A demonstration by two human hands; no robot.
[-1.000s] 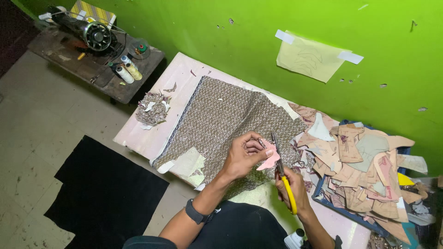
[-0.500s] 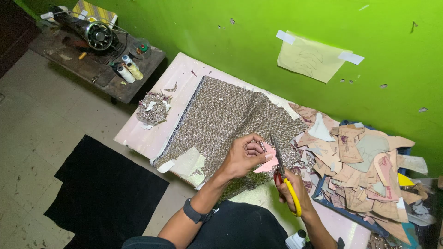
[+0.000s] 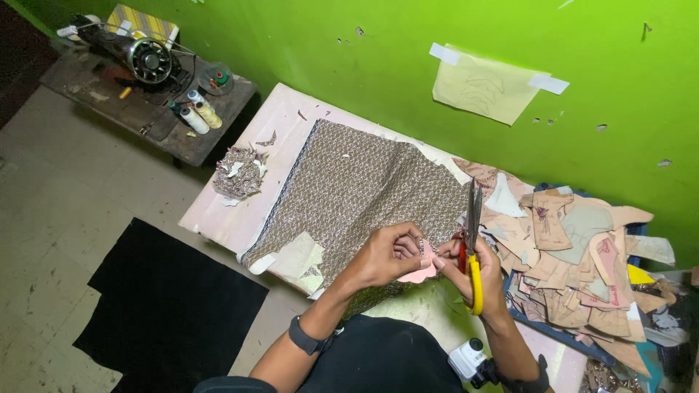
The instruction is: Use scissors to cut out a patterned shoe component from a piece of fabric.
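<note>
Two hands trim a small pink cut-out over the patterned cloth.

The left hand (image 3: 386, 255) has its grip pinched on the pink piece (image 3: 419, 273), a thin flat scrap with a scalloped edge, held just above the worktop (image 3: 233, 215). The right hand (image 3: 477, 273) has its grip closed round yellow-handled scissors (image 3: 473, 233), blades pointing up and together. Below lies brown woven fabric (image 3: 349, 196); to the right, stacked paper-like templates (image 3: 575, 247).
</note>
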